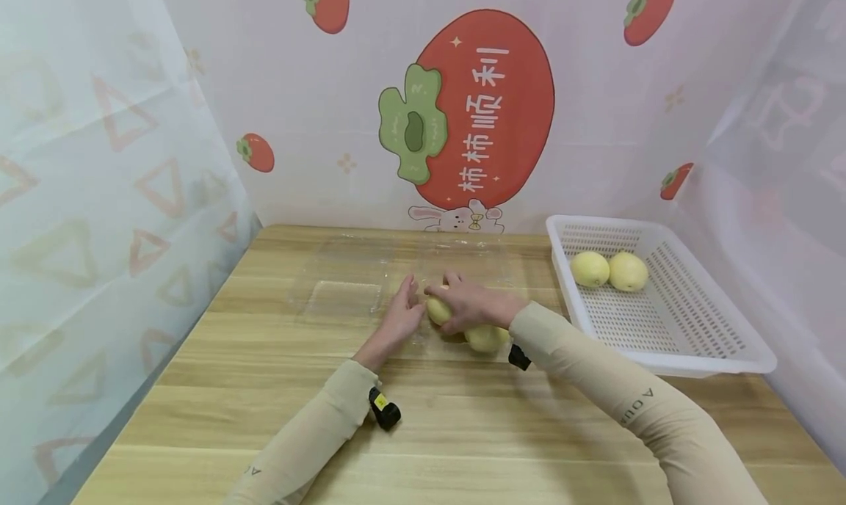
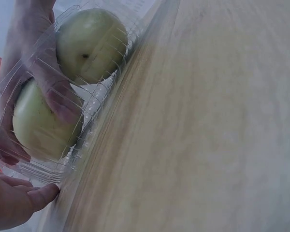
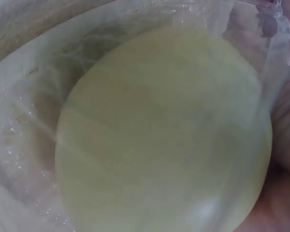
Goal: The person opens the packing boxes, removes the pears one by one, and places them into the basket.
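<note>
A clear plastic clamshell box (image 1: pixel 465 252) stands mid-table with its lid section (image 1: pixel 344 299) spread out to the left. Inside the right part, my right hand (image 1: pixel 465 303) grips a pale yellow round fruit (image 1: pixel 436 310), seen through the wall in the left wrist view as a greenish fruit (image 2: pixel 43 128). Beside it sits a second fruit (image 1: pixel 485 338), which fills the right wrist view. My left hand (image 1: pixel 399 318) is at the left side of that part, fingers extended, its thumb (image 2: pixel 42 195) touching the box edge. Some right fingertips are hidden behind the fruit.
A white perforated plastic basket (image 1: pixel 700 292) stands on the right, with two more pale yellow fruits (image 1: pixel 608 271) at its far left. The wood-grain table (image 1: pixel 423 431) ends at a printed cloth backdrop (image 1: pixel 489 109); more cloth hangs at both sides.
</note>
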Motion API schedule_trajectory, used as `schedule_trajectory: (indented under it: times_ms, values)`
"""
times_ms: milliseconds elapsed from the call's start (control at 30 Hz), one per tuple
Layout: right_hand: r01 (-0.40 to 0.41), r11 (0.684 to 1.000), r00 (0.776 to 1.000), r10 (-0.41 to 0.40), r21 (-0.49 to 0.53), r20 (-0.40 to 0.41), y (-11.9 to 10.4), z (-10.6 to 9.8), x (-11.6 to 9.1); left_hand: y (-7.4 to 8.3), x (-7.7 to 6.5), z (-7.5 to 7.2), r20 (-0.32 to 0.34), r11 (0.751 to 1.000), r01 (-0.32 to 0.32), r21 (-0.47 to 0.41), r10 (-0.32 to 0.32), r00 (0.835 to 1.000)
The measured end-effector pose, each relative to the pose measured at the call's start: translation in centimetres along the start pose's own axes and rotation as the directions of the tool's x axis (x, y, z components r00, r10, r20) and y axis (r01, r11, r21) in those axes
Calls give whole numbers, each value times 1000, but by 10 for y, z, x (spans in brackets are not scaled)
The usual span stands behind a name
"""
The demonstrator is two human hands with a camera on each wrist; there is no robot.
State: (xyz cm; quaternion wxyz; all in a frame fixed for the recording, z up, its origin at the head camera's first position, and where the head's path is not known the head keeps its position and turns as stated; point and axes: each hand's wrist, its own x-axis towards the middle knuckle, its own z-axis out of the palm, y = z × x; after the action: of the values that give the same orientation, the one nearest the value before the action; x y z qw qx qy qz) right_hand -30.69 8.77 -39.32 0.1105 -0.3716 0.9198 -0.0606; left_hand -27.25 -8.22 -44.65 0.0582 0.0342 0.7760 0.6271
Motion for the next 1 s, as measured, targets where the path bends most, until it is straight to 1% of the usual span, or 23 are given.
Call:
schedule_trajectory:
  times_ms: [133, 233, 467, 567, 700, 833, 900, 1000]
  values:
    - [-21, 998, 998, 18, 56, 55, -1, 0, 0, -2, 0, 0, -3, 1000, -2, 6, 2, 1000]
    - [-8, 998, 998, 5, 58, 66, -3, -1, 2, -3, 0, 0, 0, 1000, -3, 5, 3, 1000]
    - [49, 998, 997, -51, 34, 52, -6, -2, 12, -1, 0, -1, -6, 1000, -15, -10, 15, 1000]
    - [65, 998, 996, -67, 22, 54, -5, -3, 14, 0, -1, -1, -9, 1000, -15, 5, 15, 1000]
    - [78, 997, 995, -79, 19, 60, -2, -5, 10, 1, -2, 1, -18, 1000, 6, 6, -6, 1000]
    - [56, 998, 996, -59, 42, 64, 0, -13, 5, 1, -2, 1, -15, 1000, 28, -7, -28, 1000]
    - [56, 997, 997, -58, 45, 57, 0, -18, 3, 2, -2, 1, -13, 1000, 30, -11, -30, 999]
    - [80, 997, 996, -81, 23, 45, 1, -27, 1, 1, -2, 1, -15, 1000, 24, -5, -24, 1000]
